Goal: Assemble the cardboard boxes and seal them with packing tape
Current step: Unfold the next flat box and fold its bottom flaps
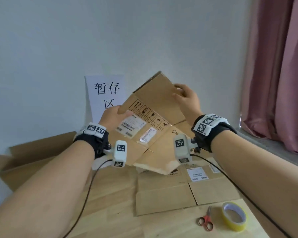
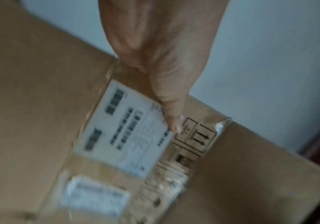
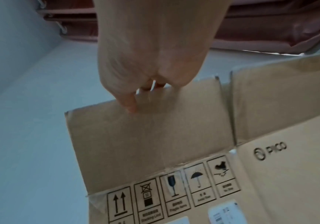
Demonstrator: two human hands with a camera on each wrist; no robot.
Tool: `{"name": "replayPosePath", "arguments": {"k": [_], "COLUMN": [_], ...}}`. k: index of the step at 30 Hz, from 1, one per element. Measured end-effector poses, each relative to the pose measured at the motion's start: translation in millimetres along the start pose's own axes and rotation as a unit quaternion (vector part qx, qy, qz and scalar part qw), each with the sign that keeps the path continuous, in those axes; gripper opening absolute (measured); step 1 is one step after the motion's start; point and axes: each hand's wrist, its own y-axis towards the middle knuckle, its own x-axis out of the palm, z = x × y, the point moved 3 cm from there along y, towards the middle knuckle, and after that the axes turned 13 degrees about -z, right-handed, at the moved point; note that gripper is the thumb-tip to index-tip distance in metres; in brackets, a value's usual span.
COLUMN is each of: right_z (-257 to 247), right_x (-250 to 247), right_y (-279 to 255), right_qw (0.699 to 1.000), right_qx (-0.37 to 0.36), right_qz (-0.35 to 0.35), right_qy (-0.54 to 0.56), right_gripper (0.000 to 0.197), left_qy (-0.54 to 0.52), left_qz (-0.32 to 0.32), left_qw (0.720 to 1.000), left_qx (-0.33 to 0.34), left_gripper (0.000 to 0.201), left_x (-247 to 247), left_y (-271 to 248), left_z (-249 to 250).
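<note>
Head view: flattened brown cardboard box with white labels (image 1: pixel 150 121) held tilted above wooden table (image 1: pixel 113 212); left hand (image 1: pixel 113 117) grips left edge, right hand (image 1: pixel 186 98) pinches top flap.
Left wrist view: thumb (image 2: pixel 171 119) pressed on label.
Right wrist view: fingers (image 3: pixel 128 101) curled over flap edge.

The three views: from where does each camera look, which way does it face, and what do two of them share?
Head: worn on the head, looking forward and down at the flattened box, with both forearms, left hand and right hand.
Left wrist: looks along the left hand at the box's white label.
Right wrist: looks along the right hand at the top flap.
Shared: both wrist views show the handling symbols.
</note>
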Motion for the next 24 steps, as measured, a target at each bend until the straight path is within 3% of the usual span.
{"name": "replayPosePath", "arguments": {"k": [3,6,9,14,20,24], "right_z": [18.5,60.4,97.7,125.2,134.4,139.8], "right_x": [-11.6,-19.3,-18.8,-17.8,-14.9,-14.3], "right_y": [3.0,-7.6,-23.8,-38.6,-41.8,-47.2], "right_qw": [0.996,0.981,0.963,0.942,0.939,0.937], "right_qx": [0.013,0.158,0.246,0.311,0.329,0.334], "right_qz": [0.062,0.083,0.078,0.092,0.091,0.088], "right_qy": [-0.065,-0.081,-0.076,-0.080,-0.050,-0.042], "right_gripper": [0.050,0.051,0.047,0.044,0.042,0.042], "left_qy": [-0.105,-0.283,-0.378,-0.416,-0.379,-0.402], "left_qz": [0.074,0.107,0.117,0.133,0.141,0.124], "left_qw": [0.990,0.947,0.908,0.883,0.897,0.883], "left_qx": [-0.050,-0.107,-0.140,-0.173,-0.178,-0.207], "left_gripper": [0.025,0.033,0.044,0.065,0.057,0.051], "left_x": [-0.4,4.1,14.7,30.9,35.9,45.5], "left_y": [-5.7,-18.9,-38.7,-79.2,-84.2,-74.8], "left_z": [-28.1,-66.2,-71.4,-48.2,-49.6,-78.9]}}
